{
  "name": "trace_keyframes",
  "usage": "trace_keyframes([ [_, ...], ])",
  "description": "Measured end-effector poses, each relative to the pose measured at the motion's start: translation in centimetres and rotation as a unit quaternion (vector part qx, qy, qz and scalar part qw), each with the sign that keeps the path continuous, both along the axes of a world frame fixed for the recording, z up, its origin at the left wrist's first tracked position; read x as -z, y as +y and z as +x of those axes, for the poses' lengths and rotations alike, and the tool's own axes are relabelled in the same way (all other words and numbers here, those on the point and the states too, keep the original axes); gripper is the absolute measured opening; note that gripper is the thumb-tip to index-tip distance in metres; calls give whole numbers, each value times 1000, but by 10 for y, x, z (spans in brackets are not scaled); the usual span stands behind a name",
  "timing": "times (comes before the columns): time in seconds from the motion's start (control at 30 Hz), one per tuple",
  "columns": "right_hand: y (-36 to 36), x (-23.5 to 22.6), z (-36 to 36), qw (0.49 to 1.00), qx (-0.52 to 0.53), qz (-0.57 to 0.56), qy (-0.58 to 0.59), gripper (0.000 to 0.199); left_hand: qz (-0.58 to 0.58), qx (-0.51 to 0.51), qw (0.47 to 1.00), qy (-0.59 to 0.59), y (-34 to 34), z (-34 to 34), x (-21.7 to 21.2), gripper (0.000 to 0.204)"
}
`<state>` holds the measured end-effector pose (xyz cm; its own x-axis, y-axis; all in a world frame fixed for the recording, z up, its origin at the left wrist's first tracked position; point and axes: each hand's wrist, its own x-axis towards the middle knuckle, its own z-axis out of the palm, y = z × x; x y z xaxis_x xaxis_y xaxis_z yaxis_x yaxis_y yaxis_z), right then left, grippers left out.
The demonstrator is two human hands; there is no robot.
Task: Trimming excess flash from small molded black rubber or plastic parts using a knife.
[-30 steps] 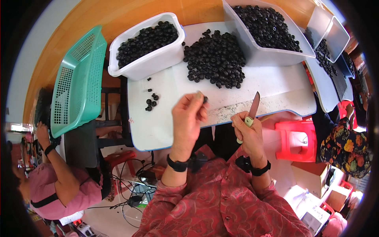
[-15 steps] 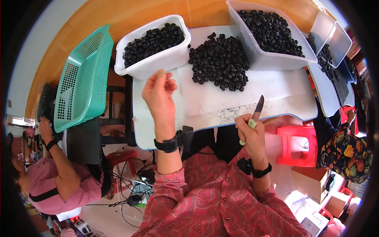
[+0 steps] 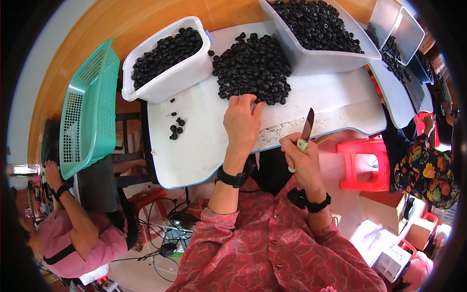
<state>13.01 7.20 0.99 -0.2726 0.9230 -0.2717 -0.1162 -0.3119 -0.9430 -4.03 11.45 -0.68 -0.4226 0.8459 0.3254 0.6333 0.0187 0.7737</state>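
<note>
In my right hand (image 3: 301, 153) is a knife (image 3: 307, 127) with a pale green handle. Its dark blade points up and away from me, above the table's front edge. My left hand (image 3: 242, 121) reaches to the near edge of a heap of small black ring-shaped parts (image 3: 253, 68). Its fingertips touch the heap, with thumb and forefinger apart. Several loose black parts (image 3: 177, 127) lie to the left of that hand on the white tabletop (image 3: 194, 141).
A white tub (image 3: 170, 80) of black parts stands left of the heap, a larger clear bin (image 3: 321, 61) right of it. A green basket (image 3: 82, 112) is at far left. People sit on both sides; a red stool (image 3: 362, 165) stands at right.
My left hand has moved right from beside the white tub to the heap. Loose parts on the left of the table now show. The knife stays in my right hand.
</note>
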Motion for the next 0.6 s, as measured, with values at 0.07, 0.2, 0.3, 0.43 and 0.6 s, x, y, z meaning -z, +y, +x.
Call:
trace_keyframes([
  [0.07, 0, 2, 0, 1000, 0, 0, -2, 15, -20, -16, 998, 64, 1, 5, -3, 25],
  [0.2, -2, 5, -1, 1000, -11, 2, 10, 14, -33, -26, 994, 103, 3, 7, -3, 26],
  [0.3, -2, 5, 0, 1000, -10, 9, 8, 14, -14, -15, 994, 103, -1, 2, 3, 21],
  [0.43, -1, 2, 0, 1000, -5, 8, -7, 14, 51, 88, 976, -190, -19, -2, -2, 20],
  [0.6, 0, -9, -7, 999, 12, 28, 30, 18, 21, 180, 859, -479, -51, 5, -19, 20],
])
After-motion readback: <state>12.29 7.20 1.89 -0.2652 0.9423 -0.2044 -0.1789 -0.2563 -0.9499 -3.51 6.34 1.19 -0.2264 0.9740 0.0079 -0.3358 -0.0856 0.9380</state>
